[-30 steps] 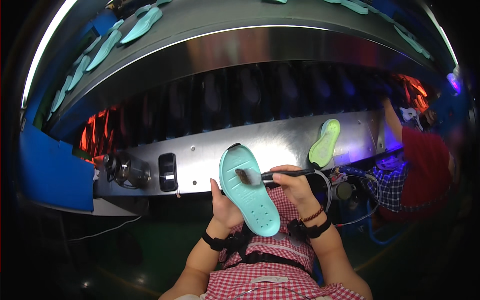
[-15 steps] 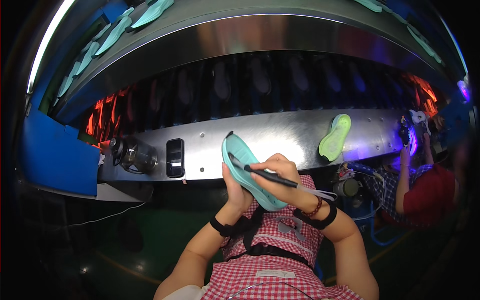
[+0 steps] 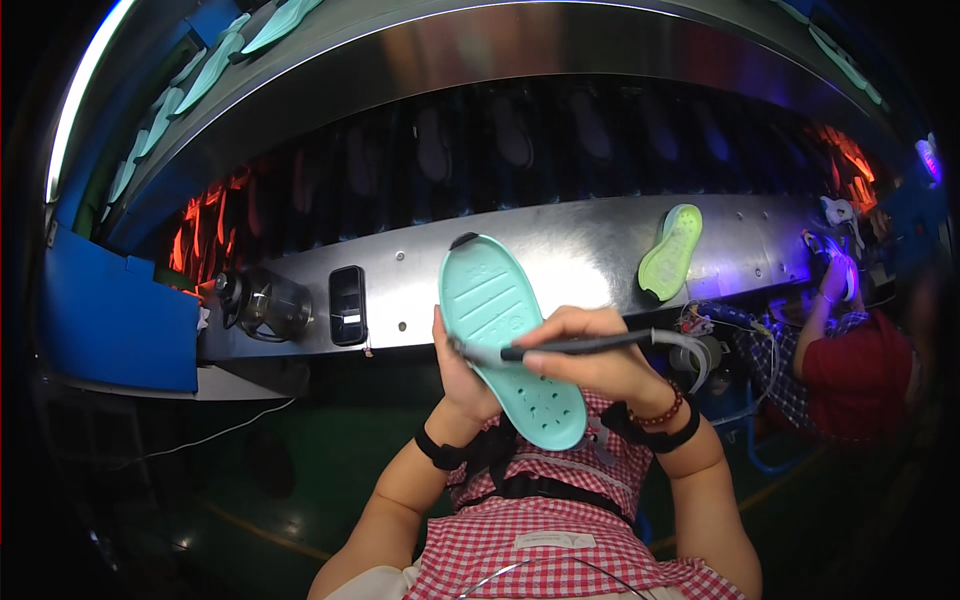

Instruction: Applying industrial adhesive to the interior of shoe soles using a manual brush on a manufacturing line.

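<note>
A turquoise shoe sole (image 3: 487, 290) with a ridged and holed inner face is held above the near edge of the bench. My left hand (image 3: 462, 380) is closed round its left edge, thumb up along the side. A black-handled brush (image 3: 585, 346) is gripped in my right hand (image 3: 600, 372), with a pale tube trailing from its rear end. The blurred brush tip meets the sole's left rim beside my left thumb. A black patch shows at the sole's far end.
A yellow-green sole (image 3: 670, 255) lies on the metal bench (image 3: 590, 260). At left stand a black tray (image 3: 347, 305) and a dark glass jug (image 3: 272, 306). Turquoise soles (image 3: 215, 75) line the upper conveyor. At right, a person in red (image 3: 860, 375) works under violet light.
The sole has turned so its inner face shows more fully. My right hand has shifted slightly right, and the brush tip has moved down along the sole's left rim.
</note>
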Available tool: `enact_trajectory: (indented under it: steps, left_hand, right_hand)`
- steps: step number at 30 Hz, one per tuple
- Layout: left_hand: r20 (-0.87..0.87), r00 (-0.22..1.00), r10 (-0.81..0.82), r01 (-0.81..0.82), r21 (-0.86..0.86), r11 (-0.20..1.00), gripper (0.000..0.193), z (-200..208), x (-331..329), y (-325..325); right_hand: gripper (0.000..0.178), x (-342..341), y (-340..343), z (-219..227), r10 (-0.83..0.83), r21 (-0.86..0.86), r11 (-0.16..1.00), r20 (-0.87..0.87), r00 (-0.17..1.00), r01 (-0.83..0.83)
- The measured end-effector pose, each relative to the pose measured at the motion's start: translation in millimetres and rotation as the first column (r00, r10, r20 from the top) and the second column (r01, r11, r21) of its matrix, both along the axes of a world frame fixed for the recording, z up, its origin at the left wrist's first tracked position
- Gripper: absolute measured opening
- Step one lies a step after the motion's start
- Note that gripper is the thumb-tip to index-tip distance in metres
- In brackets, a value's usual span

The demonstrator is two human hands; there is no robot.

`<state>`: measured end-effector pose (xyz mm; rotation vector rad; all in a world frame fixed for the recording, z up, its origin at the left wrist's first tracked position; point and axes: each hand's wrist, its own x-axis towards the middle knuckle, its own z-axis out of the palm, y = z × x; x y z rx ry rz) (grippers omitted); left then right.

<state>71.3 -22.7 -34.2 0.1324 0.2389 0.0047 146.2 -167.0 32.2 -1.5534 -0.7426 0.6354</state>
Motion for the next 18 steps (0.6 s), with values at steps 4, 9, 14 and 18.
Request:
enact_trajectory:
  steps: [4,9,14,18]
  left_hand:
    - [0.022,0.999,-0.05,0.045,0.193,0.98,0.073,7,-1,8]
    - [-0.015,0.984,0.179,-0.161,0.37,0.915,0.077,10,6,11]
    - [0.069,0.922,0.381,-0.373,0.421,0.827,0.08,16,10,21]
    - [0.113,0.892,0.437,-0.447,0.355,0.821,0.086,18,9,27]
  right_hand:
    - [0.018,-3,-14,12,0.112,0.141,0.985,-0.128,0.985,-0.094]
    - [0.021,-2,-14,0,0.116,0.023,0.993,0.125,0.985,-0.119]
    - [0.023,-7,-22,-5,-0.001,0.241,0.97,-0.052,0.999,0.014]
    - [0.022,-8,-22,-6,0.14,0.119,0.978,0.245,0.959,-0.173]
